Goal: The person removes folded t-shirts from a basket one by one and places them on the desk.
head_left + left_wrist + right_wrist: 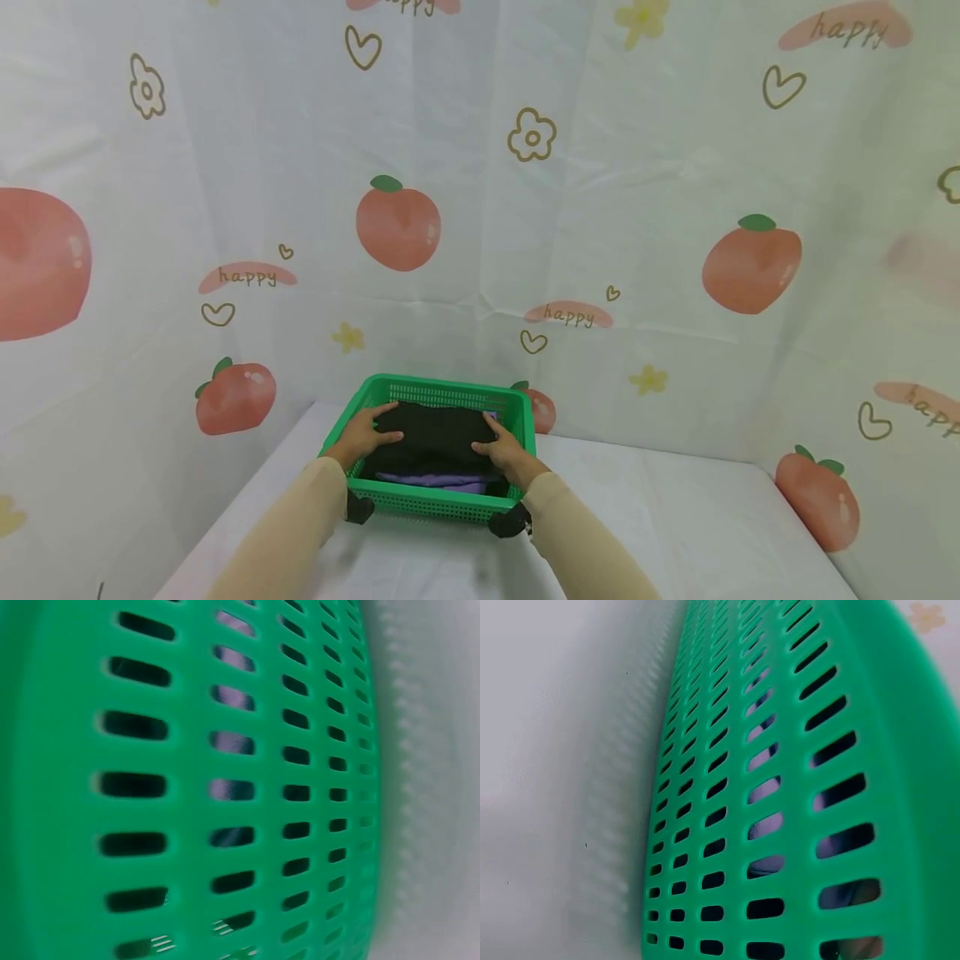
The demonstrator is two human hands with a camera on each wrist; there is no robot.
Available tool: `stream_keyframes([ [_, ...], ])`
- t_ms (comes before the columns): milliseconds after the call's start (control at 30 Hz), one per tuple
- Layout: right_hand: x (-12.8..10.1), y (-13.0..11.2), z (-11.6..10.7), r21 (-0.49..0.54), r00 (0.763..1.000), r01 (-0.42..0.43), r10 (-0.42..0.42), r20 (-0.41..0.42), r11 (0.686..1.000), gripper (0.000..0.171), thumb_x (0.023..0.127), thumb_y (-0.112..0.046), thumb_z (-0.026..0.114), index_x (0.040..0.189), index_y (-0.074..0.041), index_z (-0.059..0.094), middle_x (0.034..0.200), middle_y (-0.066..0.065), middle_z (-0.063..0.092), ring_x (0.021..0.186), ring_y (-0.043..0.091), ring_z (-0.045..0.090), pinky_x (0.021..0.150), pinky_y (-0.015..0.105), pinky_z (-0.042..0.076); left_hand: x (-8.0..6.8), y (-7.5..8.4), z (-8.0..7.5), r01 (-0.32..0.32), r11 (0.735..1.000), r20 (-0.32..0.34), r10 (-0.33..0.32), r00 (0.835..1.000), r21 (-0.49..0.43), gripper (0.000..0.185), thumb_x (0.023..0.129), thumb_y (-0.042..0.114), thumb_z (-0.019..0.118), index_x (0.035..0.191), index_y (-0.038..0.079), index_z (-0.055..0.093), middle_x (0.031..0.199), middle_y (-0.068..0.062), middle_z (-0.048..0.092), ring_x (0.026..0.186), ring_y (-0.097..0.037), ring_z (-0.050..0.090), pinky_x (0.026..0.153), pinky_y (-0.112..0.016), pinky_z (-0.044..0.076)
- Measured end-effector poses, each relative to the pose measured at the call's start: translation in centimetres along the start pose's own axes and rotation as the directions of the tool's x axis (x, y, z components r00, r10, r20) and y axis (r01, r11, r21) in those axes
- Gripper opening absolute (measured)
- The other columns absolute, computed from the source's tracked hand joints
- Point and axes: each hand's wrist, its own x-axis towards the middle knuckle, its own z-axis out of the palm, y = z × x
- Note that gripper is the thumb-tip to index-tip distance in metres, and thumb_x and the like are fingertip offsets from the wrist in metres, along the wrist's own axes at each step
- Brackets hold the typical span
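Observation:
A green slotted plastic basket (442, 390) sits on the white table near the back wall. Inside lies folded black cloth (435, 437) on top of a purple garment (442, 481). My left hand (367, 433) rests flat on the black cloth's left side, fingers fairly straight. On the cloth's right side my right hand (504, 450) presses the same way. Both wrist views are filled by the basket's outer wall (225, 787) (780, 810), with purple fabric (232, 742) showing through the slots; neither hand shows there.
A white cloth-covered table (675, 517) extends to the right and front of the basket. A printed curtain (525, 208) with peaches, hearts and flowers encloses the back and both sides.

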Motion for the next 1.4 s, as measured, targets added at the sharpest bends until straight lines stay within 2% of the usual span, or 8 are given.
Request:
stream_keyframes([
  [333, -0.1, -0.3, -0.8, 0.168, 0.998, -0.011, 0.001, 0.060, 0.986, 0.076, 0.097, -0.002, 0.058, 0.159, -0.017, 0.016, 0.159, 0.032, 0.005, 0.142, 0.051, 0.025, 0.110, 0.066, 0.030, 0.6, 0.9, -0.7, -0.019, 1.000, -0.011, 0.019, 1.000, 0.019, 0.067, 0.088, 0.020, 0.076, 0.147, 0.007, 0.047, 0.150, -0.030, 0.037, 0.133, -0.052, 0.039, 0.101, -0.062, 0.041],
  [533, 0.0, -0.8, -1.2, 0.289, 0.996, -0.045, 0.022, 0.083, 0.956, 0.076, 0.099, 0.001, 0.054, 0.160, -0.019, 0.013, 0.160, 0.031, 0.006, 0.141, 0.048, 0.031, 0.111, 0.062, 0.032, 0.7, 1.7, -0.9, 0.048, 0.993, -0.005, -0.048, 0.999, -0.104, 0.070, 0.089, 0.027, 0.074, 0.149, 0.011, 0.044, 0.153, -0.031, 0.032, 0.137, -0.051, 0.034, 0.105, -0.061, 0.039],
  [733, -0.2, -1.4, -1.6, 0.344, 0.993, -0.055, 0.015, 0.118, 0.937, 0.075, 0.101, 0.001, 0.050, 0.160, -0.020, 0.010, 0.160, 0.029, 0.009, 0.140, 0.045, 0.034, 0.112, 0.056, 0.033, 0.3, 2.5, -1.5, 0.117, 0.916, 0.096, -0.087, 0.992, -0.384, 0.072, 0.094, 0.024, 0.069, 0.155, 0.014, 0.032, 0.162, -0.026, 0.007, 0.144, -0.052, 0.013, 0.111, -0.069, 0.024],
  [867, -0.2, -1.7, -1.9, 0.383, 0.991, -0.057, 0.007, 0.130, 0.922, 0.074, 0.101, 0.002, 0.048, 0.160, -0.021, 0.010, 0.160, 0.028, 0.011, 0.139, 0.043, 0.036, 0.112, 0.051, 0.036, 0.1, 2.8, -1.9, 0.163, 0.878, 0.161, -0.100, 0.982, -0.449, 0.073, 0.096, 0.025, 0.066, 0.157, 0.020, 0.027, 0.163, -0.023, -0.003, 0.145, -0.054, 0.004, 0.109, -0.074, 0.017],
  [1033, -0.4, -2.2, -2.6, 0.391, 0.991, -0.063, 0.012, 0.133, 0.918, 0.072, 0.101, 0.003, 0.047, 0.160, -0.020, 0.013, 0.160, 0.028, 0.013, 0.136, 0.038, 0.042, 0.107, 0.044, 0.041, 0.2, 3.4, -1.7, 0.167, 0.874, 0.194, -0.086, 0.977, -0.456, 0.073, 0.097, 0.030, 0.064, 0.158, 0.024, 0.023, 0.164, -0.021, -0.006, 0.145, -0.053, 0.002, 0.108, -0.075, 0.015],
  [1200, -0.7, -2.7, -3.5, 0.395, 0.991, -0.063, 0.011, 0.132, 0.916, 0.069, 0.101, 0.002, 0.047, 0.159, -0.020, 0.017, 0.159, 0.028, 0.015, 0.117, 0.026, 0.055, 0.087, 0.029, 0.050, 0.4, 3.8, -1.4, 0.151, 0.892, 0.196, -0.072, 0.978, -0.426, 0.071, 0.099, 0.035, 0.059, 0.159, 0.028, 0.021, 0.164, -0.018, -0.004, 0.147, -0.051, 0.002, 0.111, -0.073, 0.014],
  [1300, -0.8, -3.0, -4.0, 0.408, 0.991, -0.069, 0.017, 0.129, 0.910, 0.067, 0.102, 0.001, 0.047, 0.159, -0.021, 0.020, 0.161, 0.026, 0.012, 0.120, 0.027, 0.055, 0.078, 0.024, 0.051, 0.3, 4.3, -1.3, 0.135, 0.908, 0.202, -0.057, 0.978, -0.397, 0.070, 0.101, 0.037, 0.055, 0.159, 0.032, 0.017, 0.165, -0.016, -0.004, 0.147, -0.050, 0.001, 0.111, -0.073, 0.014],
  [1400, -0.8, -3.2, -4.6, 0.411, 0.991, -0.067, 0.013, 0.132, 0.909, 0.066, 0.102, 0.000, 0.046, 0.159, -0.023, 0.021, 0.163, 0.023, -0.001, 0.135, 0.035, 0.043, 0.086, 0.027, 0.051, 0.3, 4.9, -1.3, 0.123, 0.905, 0.221, -0.033, 0.975, -0.406, 0.069, 0.103, 0.037, 0.052, 0.159, 0.037, 0.012, 0.165, -0.015, -0.007, 0.147, -0.050, 0.001, 0.110, -0.073, 0.018],
])
